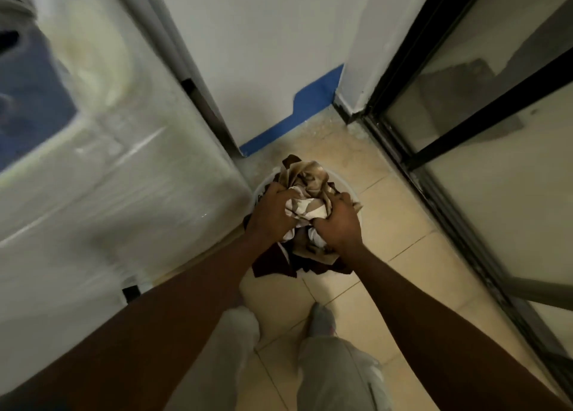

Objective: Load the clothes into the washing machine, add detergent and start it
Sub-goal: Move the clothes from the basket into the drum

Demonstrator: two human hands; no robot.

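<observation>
The big white washing machine (pixel 124 178) stands on the floor. Right beside it sits a white basket (pixel 349 189) full of clothes (pixel 310 178). They look soft, floppy and light, so a big bunch from the top is best. The left hand (pixel 273 212) and right hand (pixel 338 221) both squeeze the cloth tight.

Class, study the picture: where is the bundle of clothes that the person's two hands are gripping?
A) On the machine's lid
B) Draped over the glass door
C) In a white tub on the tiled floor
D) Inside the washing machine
C: the left hand and right hand grip the clothes, which sit in a white tub on the floor beside the washing machine.
</observation>
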